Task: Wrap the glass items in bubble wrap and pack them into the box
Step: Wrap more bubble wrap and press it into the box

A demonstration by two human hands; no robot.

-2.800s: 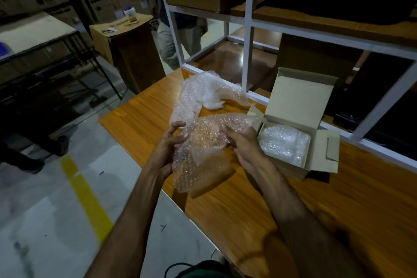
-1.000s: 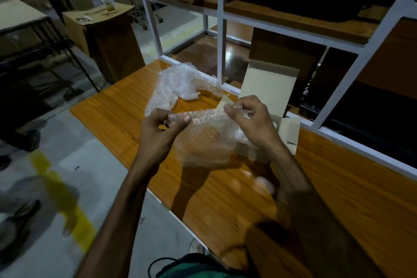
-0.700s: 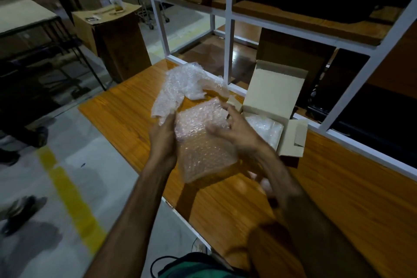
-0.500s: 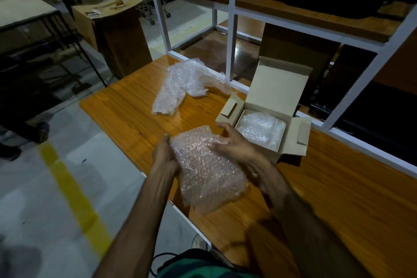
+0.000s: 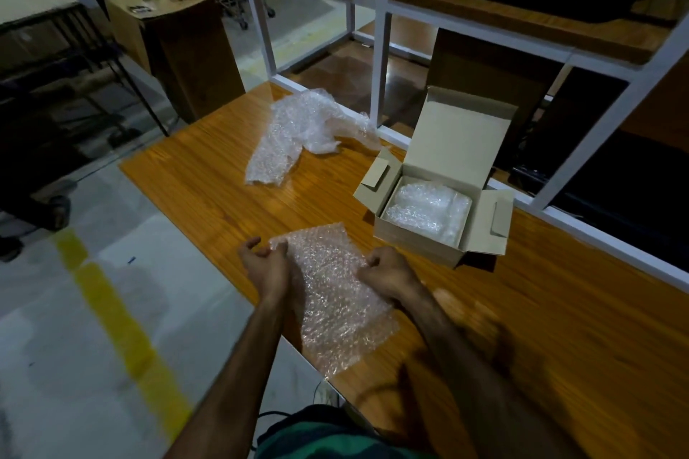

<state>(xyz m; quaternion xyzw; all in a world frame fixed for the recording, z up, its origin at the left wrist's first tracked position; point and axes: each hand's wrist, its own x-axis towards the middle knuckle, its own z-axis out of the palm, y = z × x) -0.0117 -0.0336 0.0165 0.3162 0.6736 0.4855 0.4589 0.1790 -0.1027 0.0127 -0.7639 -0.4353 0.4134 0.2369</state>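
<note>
The bubble wrap sheet (image 5: 335, 294) lay flat at the near edge of the table (image 5: 559, 328), its long axis running away from the person, the left hand (image 5: 266, 265) and right hand (image 5: 387, 272) each pinching a far corner. Beyond and to the right, nearer the right hand, sat the open box (image 5: 421, 242) holding 1 wrapped bundle (image 5: 428, 212). Half a second earlier the sheet was bunched between both hands.

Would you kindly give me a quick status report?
Both hands, left and right, pinching bubble wrap sheet flat on table. Box open, bundle inside. Nothing obstructing.
</note>
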